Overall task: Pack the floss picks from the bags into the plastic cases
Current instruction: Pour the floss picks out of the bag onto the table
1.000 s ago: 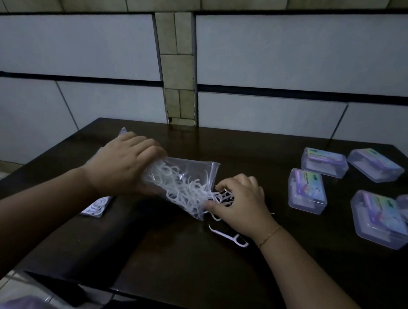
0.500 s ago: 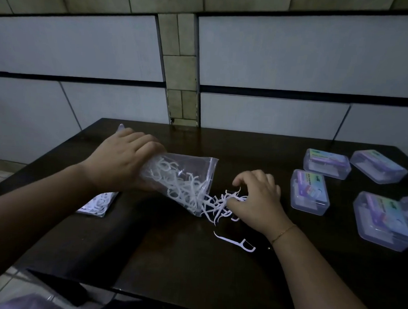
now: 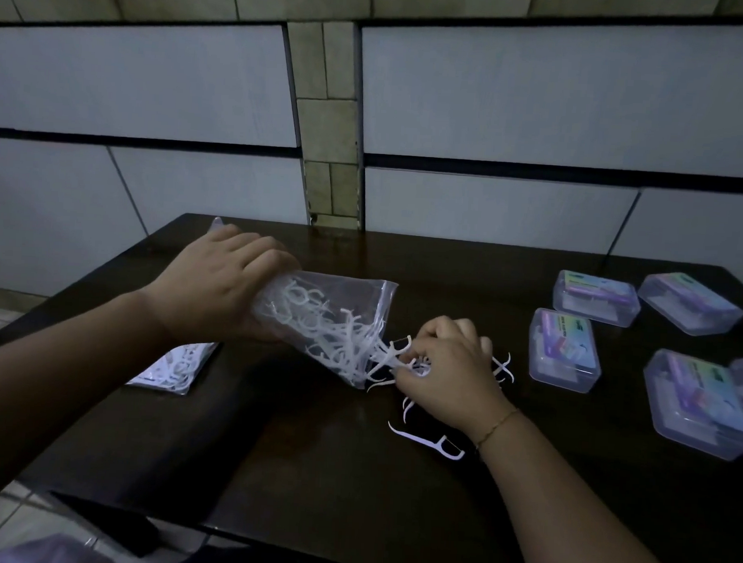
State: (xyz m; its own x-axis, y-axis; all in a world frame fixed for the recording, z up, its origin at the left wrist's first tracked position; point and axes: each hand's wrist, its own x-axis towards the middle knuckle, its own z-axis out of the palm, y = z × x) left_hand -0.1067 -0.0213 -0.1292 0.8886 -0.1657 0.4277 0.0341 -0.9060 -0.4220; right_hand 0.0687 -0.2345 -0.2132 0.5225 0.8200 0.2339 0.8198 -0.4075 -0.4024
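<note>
A single floss pick lies loose on the dark tabletop toward its near edge, just beside the right wrist and apart from the fingers. Beyond it the right hand rests over a loose heap of floss picks at the mouth of a clear bag, its fingers curled down into the picks and pinching some of them; a few more picks stick out past the hand on its right. The left hand grips the closed end of that bag, fingers wrapped around it, tilting the mouth down toward the tabletop. A second bag of picks lies flat near the left edge, under the left forearm. The near middle of the tabletop is bare dark wood. Five closed plastic cases sit toward the right edge, well apart from both hands; their coloured labels are too blurred to read.
</note>
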